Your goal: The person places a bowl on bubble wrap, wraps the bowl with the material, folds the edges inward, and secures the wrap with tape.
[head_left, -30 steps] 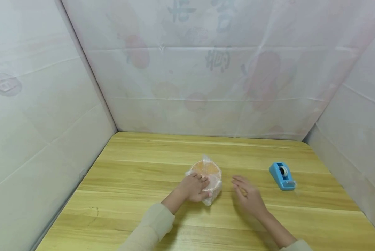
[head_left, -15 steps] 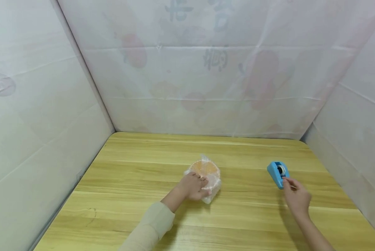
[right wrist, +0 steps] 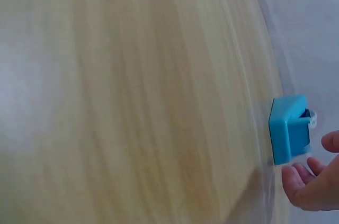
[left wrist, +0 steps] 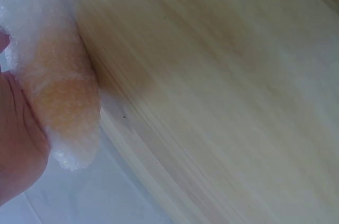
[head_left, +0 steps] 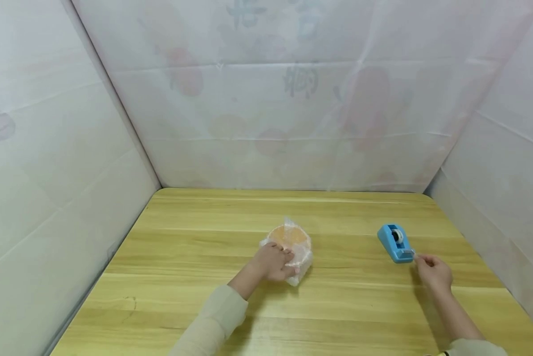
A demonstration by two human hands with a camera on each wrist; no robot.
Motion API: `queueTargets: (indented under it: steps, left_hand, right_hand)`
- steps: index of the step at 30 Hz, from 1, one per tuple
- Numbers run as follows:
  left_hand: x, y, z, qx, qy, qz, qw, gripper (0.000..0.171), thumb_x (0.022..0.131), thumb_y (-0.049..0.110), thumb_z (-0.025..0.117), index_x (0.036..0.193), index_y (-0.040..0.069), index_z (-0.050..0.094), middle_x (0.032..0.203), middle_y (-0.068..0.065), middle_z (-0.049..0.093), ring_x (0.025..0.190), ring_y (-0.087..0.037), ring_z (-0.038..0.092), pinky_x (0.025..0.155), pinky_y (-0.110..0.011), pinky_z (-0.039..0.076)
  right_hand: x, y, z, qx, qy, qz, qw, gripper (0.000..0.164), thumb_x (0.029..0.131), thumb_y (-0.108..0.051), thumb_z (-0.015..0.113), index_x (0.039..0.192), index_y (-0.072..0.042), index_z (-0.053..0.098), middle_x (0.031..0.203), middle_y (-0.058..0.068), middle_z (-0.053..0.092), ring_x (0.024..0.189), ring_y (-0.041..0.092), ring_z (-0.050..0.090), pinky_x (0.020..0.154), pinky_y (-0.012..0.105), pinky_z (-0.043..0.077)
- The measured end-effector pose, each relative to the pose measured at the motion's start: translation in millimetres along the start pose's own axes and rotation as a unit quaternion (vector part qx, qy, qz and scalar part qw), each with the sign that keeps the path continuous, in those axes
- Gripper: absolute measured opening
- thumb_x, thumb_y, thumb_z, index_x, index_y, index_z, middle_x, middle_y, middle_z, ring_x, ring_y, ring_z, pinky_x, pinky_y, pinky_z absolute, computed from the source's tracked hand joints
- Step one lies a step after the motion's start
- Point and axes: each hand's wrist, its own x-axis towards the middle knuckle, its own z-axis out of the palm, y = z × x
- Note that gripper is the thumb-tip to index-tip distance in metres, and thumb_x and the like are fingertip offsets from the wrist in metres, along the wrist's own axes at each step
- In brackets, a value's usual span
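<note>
My left hand [head_left: 272,262] lies over a round orange thing in bubble wrap [head_left: 298,243], its fingers spread on the top. Clear wrap covers the orange surface, and loose ends of it stick out at the far and near sides; in the left wrist view the bundle [left wrist: 66,91] sits against the palm. At the right, a blue tape dispenser [head_left: 388,242] holds a roll of clear tape [head_left: 397,236]. My right hand [head_left: 434,272] is at its cutter end, thumb and forefinger pinching the free end of the tape. The right wrist view shows the dispenser [right wrist: 286,128] beside the fingertips.
Both things rest on a wood-grain table [head_left: 195,296]. A pale printed cloth wall [head_left: 257,113] rises behind its back edge, and similar walls stand at the left [head_left: 48,173] and right [head_left: 507,173].
My right hand has gone from beside the wrapped bundle to the tape dispenser, then on to its cutter end, where it pinches the tape. The left hand has stayed on the bundle.
</note>
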Motion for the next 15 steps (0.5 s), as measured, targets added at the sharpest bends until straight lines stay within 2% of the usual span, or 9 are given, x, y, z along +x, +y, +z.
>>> queueTargets:
  steps: [4, 8, 12, 15]
  left_hand:
    - [0.6, -0.4, -0.2, -0.004, 0.001, 0.001, 1.0, 0.062, 0.095, 0.057, 0.021, 0.138, 0.019, 0.045, 0.14, 0.004, 0.046, 0.131, -0.016, 0.043, 0.113, -0.029, 0.026]
    - [0.8, -0.6, 0.1, -0.004, 0.001, 0.0, 1.0, 0.061, 0.095, 0.057, 0.022, 0.138, 0.019, 0.045, 0.14, 0.005, 0.047, 0.131, -0.016, 0.043, 0.113, -0.029, 0.026]
    - [1.1, -0.8, 0.4, -0.002, 0.0, 0.0, 1.0, 0.061, 0.095, 0.057, 0.022, 0.138, 0.019, 0.045, 0.14, 0.005, 0.047, 0.131, -0.016, 0.043, 0.113, -0.029, 0.026]
    - [1.1, -1.0, 0.1, -0.004, -0.001, -0.001, 1.0, 0.062, 0.095, 0.057, 0.021, 0.138, 0.019, 0.044, 0.14, 0.005, 0.046, 0.131, -0.016, 0.043, 0.113, -0.03, 0.026]
  right_hand:
    - [9, 2, -2, 0.02, -0.024, 0.013, 0.999, 0.051, 0.093, -0.035, 0.046, 0.118, 0.009, 0.05, 0.086, 0.001, 0.055, 0.07, 0.003, 0.046, 0.056, 0.017, 0.044]
    - [18, 6, -6, 0.066, -0.072, 0.041, 0.994, 0.046, 0.092, -0.036, 0.048, 0.112, 0.005, 0.053, 0.077, -0.01, 0.056, 0.069, 0.003, 0.049, 0.06, 0.02, 0.047]
    - [24, 9, -12, 0.113, -0.123, 0.066, 0.984, 0.029, 0.092, -0.033, 0.051, 0.095, -0.006, 0.063, 0.07, -0.013, 0.055, 0.067, 0.003, 0.051, 0.062, 0.021, 0.049]
    - [26, 9, -15, 0.135, -0.138, 0.074, 0.978, 0.022, 0.091, -0.029, 0.054, 0.077, -0.016, 0.065, 0.07, -0.01, 0.055, 0.066, 0.004, 0.051, 0.061, 0.021, 0.05]
